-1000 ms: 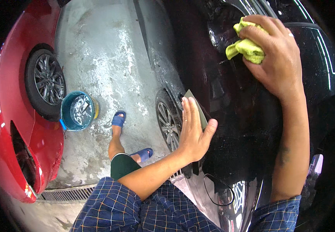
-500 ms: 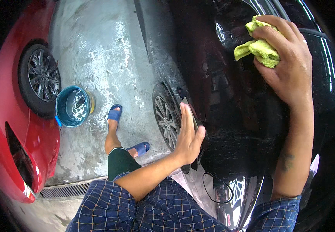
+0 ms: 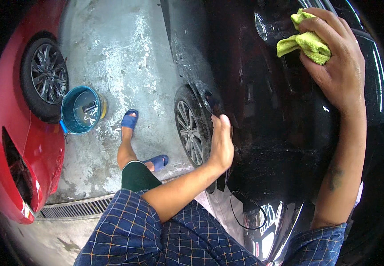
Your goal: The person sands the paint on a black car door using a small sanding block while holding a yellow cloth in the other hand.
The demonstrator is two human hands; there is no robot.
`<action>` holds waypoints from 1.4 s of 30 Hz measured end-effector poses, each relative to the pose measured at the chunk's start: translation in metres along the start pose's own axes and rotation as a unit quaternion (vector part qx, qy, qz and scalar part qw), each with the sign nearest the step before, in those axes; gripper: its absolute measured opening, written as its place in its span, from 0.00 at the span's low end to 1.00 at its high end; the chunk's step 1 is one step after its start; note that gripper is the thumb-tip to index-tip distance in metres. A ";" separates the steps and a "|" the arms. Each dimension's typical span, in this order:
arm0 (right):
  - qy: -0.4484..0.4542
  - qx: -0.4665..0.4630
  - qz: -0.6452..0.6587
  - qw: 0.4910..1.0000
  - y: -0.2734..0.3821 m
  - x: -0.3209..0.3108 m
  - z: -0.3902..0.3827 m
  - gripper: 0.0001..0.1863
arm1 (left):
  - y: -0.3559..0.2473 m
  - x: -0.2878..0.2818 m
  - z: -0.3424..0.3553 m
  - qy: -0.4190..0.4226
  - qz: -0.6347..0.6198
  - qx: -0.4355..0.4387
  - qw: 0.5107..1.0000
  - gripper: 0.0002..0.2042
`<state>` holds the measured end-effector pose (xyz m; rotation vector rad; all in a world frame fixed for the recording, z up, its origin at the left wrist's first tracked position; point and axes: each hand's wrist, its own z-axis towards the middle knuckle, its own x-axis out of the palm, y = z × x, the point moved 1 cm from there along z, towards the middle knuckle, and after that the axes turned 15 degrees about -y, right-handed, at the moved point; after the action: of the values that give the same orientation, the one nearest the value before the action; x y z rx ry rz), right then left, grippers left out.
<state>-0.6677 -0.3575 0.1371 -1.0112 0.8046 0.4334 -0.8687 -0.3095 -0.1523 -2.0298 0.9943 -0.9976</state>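
My right hand [image 3: 340, 57] is closed round a crumpled yellow-green microfibre cloth [image 3: 313, 46], against the glossy black body of a car [image 3: 267, 106] at the upper right. Lower and further left, my left hand [image 3: 222, 144] is at the same car's side, just right of its front wheel [image 3: 189, 128]. Seen edge-on, it has its fingers drawn together and largely hidden. A thin flat grey sheet showed in that hand a moment earlier; at most a sliver beside the fingers shows now. An oval chrome-edged piece [image 3: 260, 26] sits on the bodywork left of the cloth.
A blue bucket [image 3: 69, 108] holding water and a dark object stands on the wet grey floor [image 3: 121, 57]. Left of it is a red car [image 3: 45, 159]. My feet in blue slippers [image 3: 130, 119] are between the cars, above a floor drain grate [image 3: 76, 208]. A thin black cable loop [image 3: 232, 206] hangs near the car's front.
My right hand has moved slightly up and right with the cloth. The left hand has turned edge-on and shifted a little up, hiding the grey sheet. The view has shifted slightly.
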 end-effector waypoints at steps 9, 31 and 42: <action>-0.017 -0.004 0.028 0.999 -0.003 0.002 0.000 0.25 | 0.035 -0.009 -0.023 -0.037 0.092 0.149 0.984 0.37; -0.027 0.022 0.021 0.999 0.013 -0.005 0.015 0.21 | -0.023 -0.027 0.045 -0.099 -0.001 0.188 0.977 0.38; -0.058 0.021 0.044 0.997 0.020 -0.005 0.013 0.18 | -0.030 -0.027 0.082 -0.015 0.133 0.265 0.955 0.50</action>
<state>-0.6787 -0.3362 0.1334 -0.9043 0.7525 0.5446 -0.8012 -0.2541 -0.1776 -1.4260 0.8428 -0.9592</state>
